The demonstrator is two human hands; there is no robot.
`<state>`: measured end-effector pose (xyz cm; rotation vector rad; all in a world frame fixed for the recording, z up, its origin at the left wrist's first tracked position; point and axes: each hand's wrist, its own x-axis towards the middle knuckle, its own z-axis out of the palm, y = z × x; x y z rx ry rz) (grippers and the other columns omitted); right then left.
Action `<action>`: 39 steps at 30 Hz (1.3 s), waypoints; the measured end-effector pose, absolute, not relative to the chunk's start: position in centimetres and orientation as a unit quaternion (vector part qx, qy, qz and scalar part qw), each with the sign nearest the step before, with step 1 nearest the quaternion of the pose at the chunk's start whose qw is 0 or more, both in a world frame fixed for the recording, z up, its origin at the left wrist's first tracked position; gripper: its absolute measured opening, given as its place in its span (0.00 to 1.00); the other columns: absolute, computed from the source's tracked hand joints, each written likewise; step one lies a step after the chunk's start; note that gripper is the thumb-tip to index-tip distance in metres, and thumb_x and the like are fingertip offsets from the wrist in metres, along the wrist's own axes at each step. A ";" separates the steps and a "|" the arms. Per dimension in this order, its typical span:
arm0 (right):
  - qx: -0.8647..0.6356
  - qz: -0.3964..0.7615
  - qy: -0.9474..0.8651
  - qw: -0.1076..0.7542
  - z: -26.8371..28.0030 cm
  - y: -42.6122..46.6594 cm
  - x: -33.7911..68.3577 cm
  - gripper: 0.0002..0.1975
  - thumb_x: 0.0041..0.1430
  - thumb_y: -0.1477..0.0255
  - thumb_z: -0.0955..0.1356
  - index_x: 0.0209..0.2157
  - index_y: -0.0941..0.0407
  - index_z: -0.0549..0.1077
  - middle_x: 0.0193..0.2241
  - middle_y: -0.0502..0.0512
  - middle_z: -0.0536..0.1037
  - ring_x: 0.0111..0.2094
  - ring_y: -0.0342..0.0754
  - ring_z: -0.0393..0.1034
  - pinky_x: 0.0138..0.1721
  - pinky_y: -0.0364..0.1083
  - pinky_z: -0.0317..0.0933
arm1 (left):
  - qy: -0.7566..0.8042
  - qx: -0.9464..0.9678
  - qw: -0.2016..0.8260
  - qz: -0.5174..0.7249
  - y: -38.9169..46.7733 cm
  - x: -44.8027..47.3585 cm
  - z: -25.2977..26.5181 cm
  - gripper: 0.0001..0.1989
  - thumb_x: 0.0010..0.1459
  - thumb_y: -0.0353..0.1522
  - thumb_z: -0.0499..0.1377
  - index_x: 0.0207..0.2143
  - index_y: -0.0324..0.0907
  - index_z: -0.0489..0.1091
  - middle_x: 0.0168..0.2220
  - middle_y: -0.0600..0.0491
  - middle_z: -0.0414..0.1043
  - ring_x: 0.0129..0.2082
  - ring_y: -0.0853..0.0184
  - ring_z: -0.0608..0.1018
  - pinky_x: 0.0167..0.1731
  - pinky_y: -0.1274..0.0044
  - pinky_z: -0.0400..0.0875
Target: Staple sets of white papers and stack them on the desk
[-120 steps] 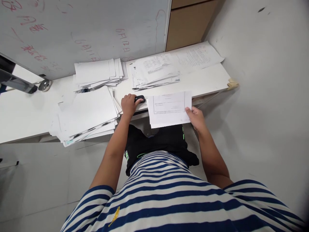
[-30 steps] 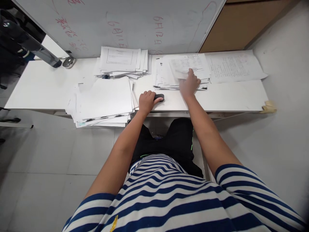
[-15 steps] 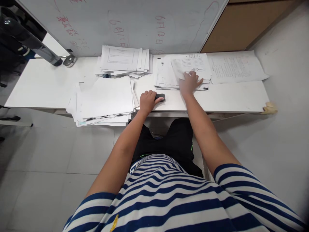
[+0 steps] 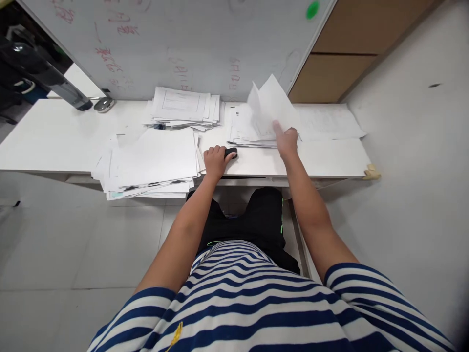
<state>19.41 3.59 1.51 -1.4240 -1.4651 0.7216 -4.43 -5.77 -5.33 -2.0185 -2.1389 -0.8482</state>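
Observation:
My left hand [image 4: 215,161] rests near the desk's front edge, its fingers wrapped round a small black object [image 4: 232,153] with a rounded end; most of it is hidden. My right hand [image 4: 287,140] grips a raised white sheet of paper [image 4: 277,102] at its lower edge, thumb on top and slightly blurred. That sheet stands tilted above a paper stack [image 4: 240,134], with another bent leaf beside it. To the right of the stack, a printed sheet [image 4: 330,122] lies flat on the desk.
A large paper stack [image 4: 154,156] overhangs the front of the white desk [image 4: 47,146] at left. Behind it sits another stack [image 4: 183,105]. A dark bottle [image 4: 69,88] and a small rounded device [image 4: 104,104] are at far left. A whiteboard [image 4: 183,39] rises behind.
My right hand has lifted the sheet from lying on the stack to standing tilted above it. My left hand keeps its hold on the black object. The camera view has shifted.

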 end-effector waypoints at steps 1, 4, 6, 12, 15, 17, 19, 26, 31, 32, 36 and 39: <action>-0.557 0.318 -0.597 0.481 2.5 2.2 19.9 0.32 0.57 0.42 0.66 0.42 0.58 0.76 0.38 0.60 0.81 0.51 0.59 0.74 0.55 0.56 0.68 | -0.699 -0.651 0.039 -0.293 -5.8 -4.5 -5.3 0.28 0.63 0.55 0.47 0.43 0.45 0.73 0.41 0.41 0.76 0.46 0.52 0.73 0.47 0.63 0.60; -0.495 0.383 -0.598 0.501 5.5 -1.8 21.4 0.31 0.54 0.43 0.69 0.41 0.59 0.78 0.37 0.58 0.82 0.51 0.58 0.75 0.56 0.55 0.69 | -0.674 -0.639 0.028 -0.370 -6.4 -4.5 -4.8 0.29 0.64 0.55 0.47 0.51 0.44 0.71 0.50 0.39 0.74 0.54 0.51 0.71 0.59 0.58 0.53; -0.465 0.416 -0.600 0.501 7.0 -4.0 22.6 0.30 0.53 0.45 0.71 0.42 0.59 0.79 0.40 0.58 0.83 0.52 0.57 0.75 0.58 0.56 0.67 | -0.636 -0.631 0.010 -0.444 -7.6 -3.9 -3.9 0.33 0.64 0.56 0.46 0.55 0.41 0.68 0.56 0.38 0.70 0.60 0.51 0.67 0.64 0.58 0.47; -0.460 0.471 -0.575 0.486 6.4 -8.6 25.1 0.27 0.50 0.48 0.74 0.41 0.56 0.80 0.42 0.57 0.83 0.51 0.57 0.75 0.54 0.54 0.69 | -0.509 -0.567 -0.309 -0.570 -14.0 -0.2 0.9 0.38 0.58 0.57 0.56 0.62 0.45 0.61 0.61 0.41 0.66 0.60 0.55 0.70 0.57 0.66 0.66; -0.489 0.497 -0.544 0.467 4.5 -9.9 25.2 0.26 0.50 0.46 0.73 0.37 0.55 0.80 0.35 0.55 0.83 0.46 0.57 0.77 0.48 0.53 0.72 | -0.522 -0.507 -0.491 -0.479 -15.7 0.9 2.5 0.30 0.52 0.53 0.65 0.49 0.42 0.73 0.49 0.44 0.77 0.49 0.55 0.78 0.47 0.67 0.73; -0.479 0.522 -0.523 0.474 3.3 -10.5 24.9 0.28 0.52 0.42 0.70 0.36 0.55 0.79 0.32 0.55 0.83 0.44 0.56 0.78 0.46 0.52 0.73 | -0.543 -0.459 -0.533 -0.458 -15.8 1.0 2.8 0.27 0.50 0.52 0.67 0.43 0.40 0.76 0.44 0.44 0.79 0.43 0.55 0.80 0.42 0.68 0.74; -0.439 0.555 -0.500 0.499 2.3 -11.1 24.2 0.33 0.54 0.38 0.64 0.39 0.54 0.78 0.34 0.55 0.82 0.45 0.55 0.78 0.47 0.53 0.72 | -0.557 -0.426 -0.529 -0.478 -15.7 0.8 2.5 0.26 0.48 0.50 0.69 0.42 0.40 0.77 0.43 0.45 0.80 0.41 0.56 0.80 0.40 0.68 0.74; -0.374 0.599 -0.492 0.508 0.0 -12.8 21.3 0.28 0.51 0.51 0.74 0.49 0.52 0.74 0.46 0.55 0.81 0.49 0.53 0.76 0.54 0.53 0.69 | -0.533 -0.427 -0.471 -0.558 -14.9 0.9 1.5 0.25 0.46 0.45 0.71 0.44 0.42 0.75 0.43 0.48 0.80 0.42 0.61 0.80 0.41 0.71 0.74; -0.393 0.498 -0.499 0.590 1.7 -11.6 20.3 0.22 0.53 0.54 0.74 0.44 0.53 0.76 0.42 0.55 0.82 0.47 0.53 0.76 0.53 0.54 0.68 | -0.496 -0.476 -0.417 -0.594 -13.5 1.3 3.6 0.23 0.48 0.44 0.71 0.43 0.43 0.74 0.42 0.49 0.79 0.43 0.61 0.80 0.43 0.72 0.75; -0.397 0.477 -0.501 0.604 2.2 -11.3 20.3 0.21 0.54 0.54 0.74 0.43 0.53 0.77 0.41 0.55 0.82 0.47 0.53 0.76 0.53 0.54 0.69 | -0.484 -0.491 -0.412 -0.596 -13.1 1.2 4.2 0.23 0.48 0.44 0.71 0.44 0.43 0.74 0.43 0.50 0.79 0.44 0.61 0.80 0.44 0.71 0.75; -0.396 0.416 -0.536 0.618 3.4 -10.2 20.5 0.19 0.56 0.54 0.72 0.43 0.52 0.77 0.43 0.55 0.80 0.49 0.52 0.74 0.53 0.53 0.68 | -0.439 -0.537 -0.438 -0.571 -10.8 0.1 5.1 0.24 0.49 0.44 0.71 0.46 0.43 0.74 0.45 0.48 0.79 0.47 0.59 0.80 0.47 0.69 0.74; -0.402 0.401 -0.569 0.595 2.1 -9.0 20.4 0.20 0.57 0.54 0.71 0.44 0.52 0.78 0.45 0.54 0.80 0.49 0.52 0.74 0.54 0.52 0.68 | -0.469 -0.549 -0.463 -0.514 -9.1 -0.7 3.7 0.22 0.50 0.45 0.69 0.42 0.41 0.77 0.44 0.46 0.80 0.44 0.57 0.81 0.45 0.68 0.75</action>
